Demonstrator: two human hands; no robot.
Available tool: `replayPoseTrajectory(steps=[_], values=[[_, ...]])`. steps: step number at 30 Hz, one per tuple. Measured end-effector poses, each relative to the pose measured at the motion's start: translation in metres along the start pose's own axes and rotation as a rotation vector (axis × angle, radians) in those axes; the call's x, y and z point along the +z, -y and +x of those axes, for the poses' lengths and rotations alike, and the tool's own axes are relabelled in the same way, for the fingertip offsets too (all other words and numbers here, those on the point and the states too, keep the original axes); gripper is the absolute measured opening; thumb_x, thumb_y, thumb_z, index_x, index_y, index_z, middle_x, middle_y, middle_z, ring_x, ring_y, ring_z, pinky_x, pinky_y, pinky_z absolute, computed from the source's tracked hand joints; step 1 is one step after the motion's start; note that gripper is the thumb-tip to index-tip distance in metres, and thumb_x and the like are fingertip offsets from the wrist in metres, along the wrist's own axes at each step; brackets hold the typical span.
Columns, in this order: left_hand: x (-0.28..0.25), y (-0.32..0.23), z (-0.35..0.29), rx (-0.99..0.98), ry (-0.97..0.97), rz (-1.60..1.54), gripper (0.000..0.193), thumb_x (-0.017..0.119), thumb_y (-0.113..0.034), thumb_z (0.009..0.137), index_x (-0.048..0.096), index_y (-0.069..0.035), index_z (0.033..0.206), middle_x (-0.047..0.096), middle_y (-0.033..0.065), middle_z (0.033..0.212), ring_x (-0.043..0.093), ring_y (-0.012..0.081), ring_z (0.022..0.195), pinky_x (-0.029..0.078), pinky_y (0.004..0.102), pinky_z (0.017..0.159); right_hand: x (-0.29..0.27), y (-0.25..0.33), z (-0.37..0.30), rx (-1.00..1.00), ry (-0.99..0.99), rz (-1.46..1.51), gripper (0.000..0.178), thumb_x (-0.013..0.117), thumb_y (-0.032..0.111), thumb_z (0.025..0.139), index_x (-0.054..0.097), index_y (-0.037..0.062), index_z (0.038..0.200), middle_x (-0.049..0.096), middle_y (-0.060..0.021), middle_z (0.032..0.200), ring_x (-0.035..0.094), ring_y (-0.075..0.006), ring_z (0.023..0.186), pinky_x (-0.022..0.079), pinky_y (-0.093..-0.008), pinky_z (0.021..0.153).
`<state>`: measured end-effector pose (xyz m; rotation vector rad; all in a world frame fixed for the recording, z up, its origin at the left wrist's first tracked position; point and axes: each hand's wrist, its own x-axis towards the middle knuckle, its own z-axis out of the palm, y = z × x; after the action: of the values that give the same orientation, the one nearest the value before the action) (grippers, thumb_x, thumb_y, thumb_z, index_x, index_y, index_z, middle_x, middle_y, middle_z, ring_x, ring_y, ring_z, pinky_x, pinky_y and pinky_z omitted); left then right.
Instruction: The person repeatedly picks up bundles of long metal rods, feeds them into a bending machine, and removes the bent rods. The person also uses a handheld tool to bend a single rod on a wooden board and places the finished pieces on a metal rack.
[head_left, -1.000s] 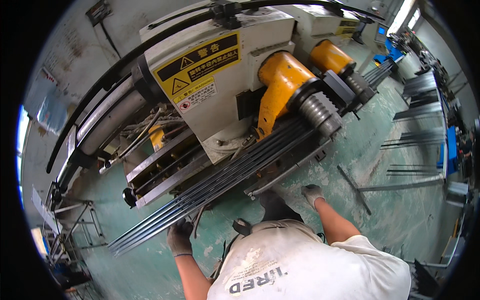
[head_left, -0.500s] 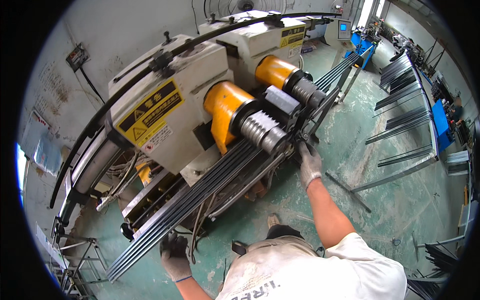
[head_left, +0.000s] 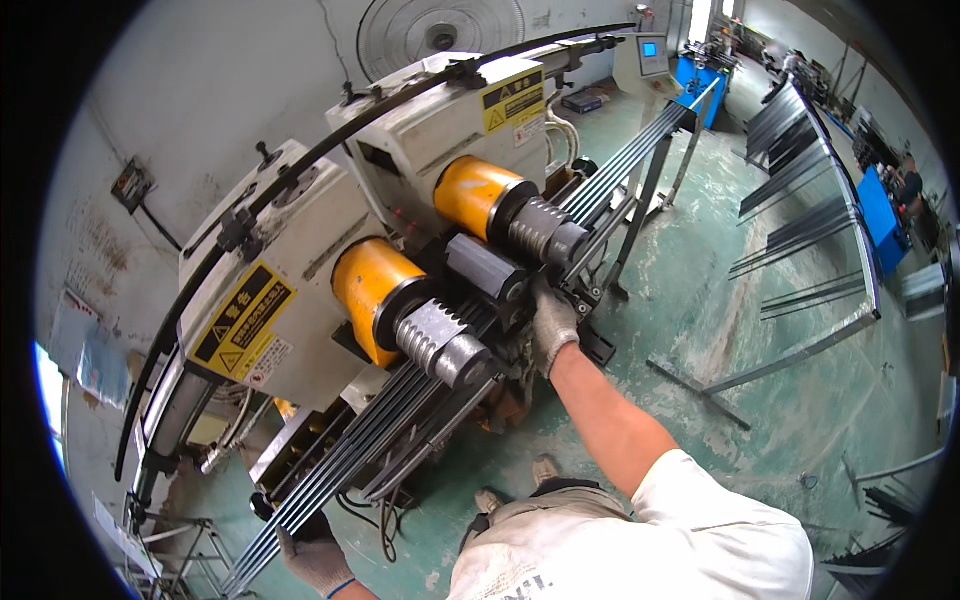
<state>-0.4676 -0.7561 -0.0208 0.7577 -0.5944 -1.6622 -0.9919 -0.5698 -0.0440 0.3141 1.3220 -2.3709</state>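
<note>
A bundle of long thin dark metal bars [head_left: 345, 465] runs slantwise along the front of a machine [head_left: 290, 215] with orange cylinders [head_left: 485, 195] and ribbed metal rollers [head_left: 445, 340]. My left hand [head_left: 315, 562], in a grey glove with a dark palm, is closed at the bars' near edge, its thumb against them and its other fingers mostly hidden. My gloved right hand [head_left: 553, 325] reaches to the machine's middle, below a dark faceted block [head_left: 485, 268]. Its fingers curl round a part there that I cannot make out.
A rack [head_left: 865, 255] of dark bars stands at the right, its foot bar [head_left: 700, 393] lying on the green floor. Behind the machine are a fan [head_left: 440, 38] and a control box with a lit screen [head_left: 650, 50]. Cables [head_left: 388, 525] hang below the bars. Another person [head_left: 908, 190] is far right.
My view has shifted, and the machine sits lower and further left. My left hand has moved down-left and in against the bars. My right hand stays at the machine's middle, nearer the faceted block.
</note>
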Motion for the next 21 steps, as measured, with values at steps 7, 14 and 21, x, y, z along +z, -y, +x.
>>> replayPoseTrajectory(steps=[7, 14, 21], values=[[0.142, -0.083, -0.004, 0.483, 0.037, 0.278, 0.045, 0.072, -0.028, 0.102, 0.073, 0.004, 0.133, 0.074, 0.0244, 0.129, 0.070, 0.0418, 0.119, 0.055, 0.0590, 0.109, 0.017, 0.011, 0.012, 0.036, 0.019, 0.010, 0.067, 0.080, 0.053, 0.099, 0.071, 0.0043, 0.145, 0.075, -0.0073, 0.126, 0.070, -0.0201, 0.105, 0.056, -0.0393, 0.090], [0.220, -0.118, 0.021, 0.577, 0.156, 0.351, 0.054, 0.056, -0.028, 0.114, 0.057, 0.003, 0.158, 0.072, 0.0176, 0.131, 0.071, 0.0278, 0.116, 0.056, 0.0411, 0.105, 0.021, 0.030, 0.011, 0.085, 0.111, -0.074, 0.049, 0.078, 0.041, 0.097, 0.076, 0.0069, 0.133, 0.079, -0.0060, 0.111, 0.075, -0.0187, 0.090, 0.058, -0.0374, 0.076], [0.329, -0.083, -0.012, 0.682, 0.480, 0.434, 0.059, 0.070, -0.014, 0.104, 0.051, 0.004, 0.157, 0.074, 0.0153, 0.114, 0.072, 0.0222, 0.097, 0.061, 0.0368, 0.094, 0.023, 0.032, 0.032, -0.111, 0.161, -0.246, 0.057, 0.080, 0.033, 0.096, 0.072, 0.0043, 0.144, 0.079, -0.0115, 0.127, 0.075, -0.0222, 0.110, 0.059, -0.0386, 0.095]])
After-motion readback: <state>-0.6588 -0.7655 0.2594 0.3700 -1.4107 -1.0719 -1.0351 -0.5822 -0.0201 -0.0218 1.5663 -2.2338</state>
